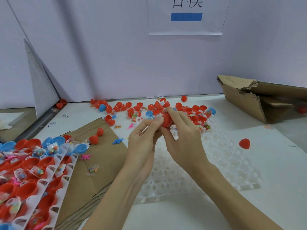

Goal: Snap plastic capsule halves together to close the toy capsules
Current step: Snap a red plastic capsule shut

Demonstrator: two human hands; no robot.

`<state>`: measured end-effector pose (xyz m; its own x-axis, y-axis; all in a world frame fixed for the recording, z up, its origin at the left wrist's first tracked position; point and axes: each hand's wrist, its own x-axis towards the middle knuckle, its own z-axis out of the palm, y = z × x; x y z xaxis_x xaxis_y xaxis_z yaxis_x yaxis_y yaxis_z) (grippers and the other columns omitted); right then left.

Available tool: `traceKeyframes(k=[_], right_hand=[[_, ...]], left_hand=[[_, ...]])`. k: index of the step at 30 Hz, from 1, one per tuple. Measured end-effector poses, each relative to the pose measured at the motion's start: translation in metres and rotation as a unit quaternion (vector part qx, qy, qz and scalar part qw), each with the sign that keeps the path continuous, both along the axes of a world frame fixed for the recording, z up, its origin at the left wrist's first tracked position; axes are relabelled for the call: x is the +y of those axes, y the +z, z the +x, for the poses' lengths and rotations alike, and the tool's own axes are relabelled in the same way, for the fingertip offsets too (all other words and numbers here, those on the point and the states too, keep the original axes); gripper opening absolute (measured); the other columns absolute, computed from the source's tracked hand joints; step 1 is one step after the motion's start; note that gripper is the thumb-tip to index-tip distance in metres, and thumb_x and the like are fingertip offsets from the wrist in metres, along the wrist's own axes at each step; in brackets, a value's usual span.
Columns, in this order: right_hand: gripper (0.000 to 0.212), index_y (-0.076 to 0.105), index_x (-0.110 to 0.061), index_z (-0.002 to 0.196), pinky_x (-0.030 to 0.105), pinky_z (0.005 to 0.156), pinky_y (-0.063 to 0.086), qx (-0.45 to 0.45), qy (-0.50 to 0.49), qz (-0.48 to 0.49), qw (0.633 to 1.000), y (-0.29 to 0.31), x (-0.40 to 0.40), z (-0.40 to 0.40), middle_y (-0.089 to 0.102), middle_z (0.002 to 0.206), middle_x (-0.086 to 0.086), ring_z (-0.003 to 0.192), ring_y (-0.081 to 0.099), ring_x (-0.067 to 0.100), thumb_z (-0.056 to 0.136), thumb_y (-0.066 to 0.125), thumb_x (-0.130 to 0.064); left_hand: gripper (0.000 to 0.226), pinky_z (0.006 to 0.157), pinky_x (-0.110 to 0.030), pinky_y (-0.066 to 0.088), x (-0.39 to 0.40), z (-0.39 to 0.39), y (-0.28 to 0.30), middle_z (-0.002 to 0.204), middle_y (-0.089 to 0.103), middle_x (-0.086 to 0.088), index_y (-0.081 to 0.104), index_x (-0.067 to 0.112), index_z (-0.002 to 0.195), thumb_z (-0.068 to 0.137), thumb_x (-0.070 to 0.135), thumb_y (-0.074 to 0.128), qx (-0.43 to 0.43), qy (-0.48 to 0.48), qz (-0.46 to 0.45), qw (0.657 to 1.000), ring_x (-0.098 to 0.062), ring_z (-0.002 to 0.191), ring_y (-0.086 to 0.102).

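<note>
Head view — left hand (142,138) and right hand (181,133) pinched one red capsule (166,120) between them; misaligned halves risked slipping out — unsnapped.

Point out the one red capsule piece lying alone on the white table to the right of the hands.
It is the lone red capsule piece on the bare table right of the clear tray, away from the red pile behind it.

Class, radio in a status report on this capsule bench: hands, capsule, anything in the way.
Left hand and right hand both gripping one red capsule above the white tray. Seam hidden by fingers. Nothing blocking; loose halves piled behind.
</note>
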<state>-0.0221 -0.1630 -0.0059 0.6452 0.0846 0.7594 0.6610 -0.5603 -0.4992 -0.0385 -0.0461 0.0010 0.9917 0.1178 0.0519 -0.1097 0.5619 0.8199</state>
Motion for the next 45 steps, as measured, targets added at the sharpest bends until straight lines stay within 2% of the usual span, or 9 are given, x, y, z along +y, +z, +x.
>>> traceKeyframes(k=[2, 8, 15, 17, 22, 27, 34, 42, 45], right_hand=[[0.038, 0.061, -0.004, 0.13, 0.031, 0.089, 0.057, -0.001, -0.003, -0.005, 1.0, 0.001, 0.0, -0.001, 0.067, 0.112, 0.005, 0.1, 0.065, 0.02, 0.093, 0.07, -0.005], [0.04, 0.062, -0.004, 0.13, 0.017, 0.089, 0.05, 0.006, -0.033, -0.025, 0.999, 0.004, -0.001, -0.001, 0.07, 0.111, 0.005, 0.098, 0.066, 0.018, 0.092, 0.074, -0.008], [0.036, 0.067, -0.007, 0.122, 0.032, 0.084, 0.059, 0.013, -0.022, -0.035, 0.999, 0.003, -0.008, 0.003, 0.071, 0.105, 0.002, 0.089, 0.067, 0.016, 0.089, 0.078, -0.016], [0.04, 0.067, -0.009, 0.124, 0.03, 0.087, 0.058, 0.013, -0.024, -0.032, 0.999, 0.003, -0.009, 0.003, 0.072, 0.11, 0.002, 0.093, 0.068, 0.016, 0.088, 0.079, -0.02], [0.047, 0.065, -0.012, 0.131, 0.01, 0.096, 0.045, 0.004, -0.003, 0.017, 1.0, 0.004, -0.005, 0.002, 0.072, 0.117, -0.002, 0.103, 0.061, 0.0, 0.087, 0.08, -0.021], [0.045, 0.065, -0.013, 0.129, 0.018, 0.097, 0.049, 0.021, 0.024, 0.05, 0.998, 0.004, -0.002, -0.001, 0.071, 0.117, -0.005, 0.107, 0.063, 0.002, 0.087, 0.079, -0.015], [0.047, 0.065, -0.01, 0.129, 0.005, 0.096, 0.04, -0.007, 0.01, 0.04, 0.999, 0.001, -0.002, 0.001, 0.068, 0.115, -0.008, 0.107, 0.056, -0.005, 0.085, 0.08, -0.006], [0.047, 0.063, -0.007, 0.132, 0.002, 0.094, 0.04, -0.026, 0.008, 0.01, 1.0, 0.001, -0.005, 0.001, 0.071, 0.113, 0.003, 0.101, 0.06, 0.008, 0.087, 0.077, -0.004], [0.047, 0.063, -0.007, 0.133, 0.003, 0.095, 0.04, -0.024, 0.018, 0.012, 0.999, 0.002, -0.006, 0.002, 0.07, 0.117, -0.001, 0.107, 0.059, 0.0, 0.088, 0.077, -0.006]], left_hand=[[0.043, 0.099, -0.03, 0.057, 0.0, 0.0, 0.0, 0.114, 0.074, -0.022, 0.066, -0.013, 0.119, 0.089, 0.016, 0.074, 0.005, -0.007, -0.012, 1.0, -0.024, 0.103, 0.072], [0.045, 0.097, -0.029, 0.058, -0.002, -0.001, -0.001, 0.118, 0.075, -0.018, 0.072, -0.004, 0.119, 0.085, 0.025, 0.076, 0.001, -0.011, 0.009, 1.0, -0.026, 0.111, 0.073], [0.042, 0.103, -0.036, 0.055, 0.001, 0.0, 0.0, 0.112, 0.076, -0.019, 0.074, -0.001, 0.114, 0.084, 0.028, 0.078, 0.0, -0.006, 0.089, 0.996, -0.03, 0.11, 0.073], [0.041, 0.098, -0.031, 0.058, 0.003, 0.0, 0.001, 0.113, 0.076, -0.02, 0.076, -0.004, 0.111, 0.084, 0.026, 0.077, 0.009, -0.021, 0.062, 0.998, -0.028, 0.109, 0.073], [0.033, 0.091, -0.026, 0.06, 0.003, 0.002, 0.005, 0.1, 0.077, -0.016, 0.081, 0.002, 0.104, 0.083, 0.027, 0.076, 0.056, -0.066, -0.025, 0.996, -0.02, 0.095, 0.074], [0.033, 0.077, -0.023, 0.06, 0.002, 0.0, 0.007, 0.09, 0.075, -0.015, 0.082, 0.001, 0.096, 0.079, 0.03, 0.078, 0.083, -0.089, -0.092, 0.988, -0.022, 0.09, 0.076], [0.031, 0.08, -0.025, 0.06, 0.001, -0.003, 0.008, 0.096, 0.074, -0.017, 0.082, 0.003, 0.103, 0.086, 0.028, 0.074, 0.084, -0.084, -0.089, 0.989, -0.022, 0.093, 0.074], [0.04, 0.096, -0.03, 0.059, 0.0, -0.003, 0.009, 0.108, 0.075, -0.019, 0.081, 0.005, 0.108, 0.081, 0.033, 0.077, 0.066, -0.068, -0.041, 0.995, -0.027, 0.106, 0.071], [0.044, 0.099, -0.032, 0.058, 0.0, -0.002, 0.008, 0.105, 0.074, -0.018, 0.078, 0.002, 0.113, 0.082, 0.033, 0.077, 0.056, -0.066, -0.032, 0.996, -0.023, 0.1, 0.071]])
